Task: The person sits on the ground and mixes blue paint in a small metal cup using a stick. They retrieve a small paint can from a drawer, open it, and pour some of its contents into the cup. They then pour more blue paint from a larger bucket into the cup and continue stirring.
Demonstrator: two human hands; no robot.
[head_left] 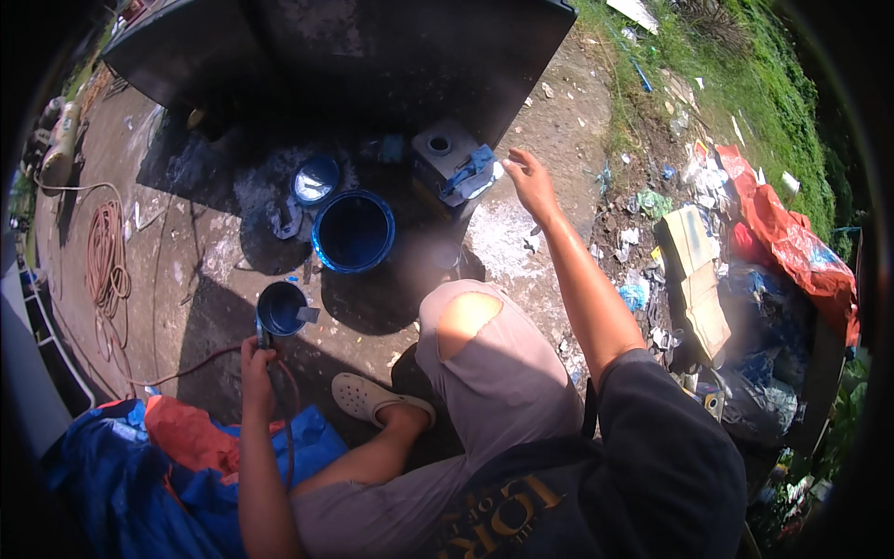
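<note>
My left hand (259, 360) is closed round the handle of what looks like a paint spray gun (262, 326). Its round dark cup (281, 308) has no lid on, and a small grey flap (307, 315) sits at the rim. To the upper right, my right hand (531, 184) is stretched out, fingers apart, beside a rectangular metal can (434, 154) with a round opening. A blue-stained cloth (470, 172) lies on that can, close to my fingertips. Between my hands stands a blue-rimmed bucket (353, 232) with dark contents. A shiny round lid (315, 179) lies behind it.
A large dark panel (326, 65) stands across the far side. The hose (191, 369) runs left towards a coiled hose (107, 256). Blue and red tarpaulin (186, 456) lies at lower left. Rubbish, flattened cardboard (694, 279) and an orange-red sheet (792, 238) lie at right.
</note>
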